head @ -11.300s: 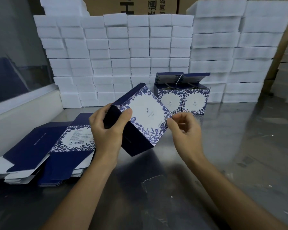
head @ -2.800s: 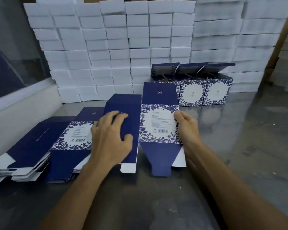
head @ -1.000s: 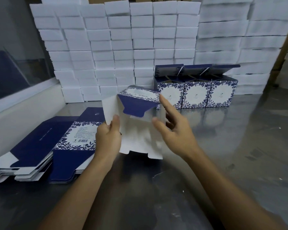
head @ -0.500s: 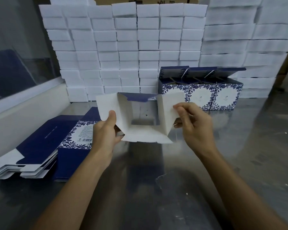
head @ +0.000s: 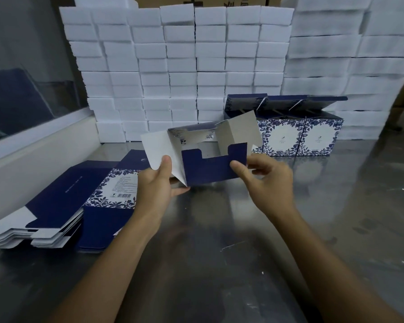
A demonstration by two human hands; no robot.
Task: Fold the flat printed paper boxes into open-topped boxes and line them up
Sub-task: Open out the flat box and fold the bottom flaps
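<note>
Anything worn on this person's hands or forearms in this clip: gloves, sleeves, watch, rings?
Nothing shows. The left hand and right hand are bare, without gloves or visible rings. Both forearms are uncovered down to the frame's bottom edge, with no sleeve, watch or band in view.

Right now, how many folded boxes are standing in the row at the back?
3, side by side against the white foam stacks: left box, partly hidden behind the box being folded, middle box, right box. None seems hidden.
</note>
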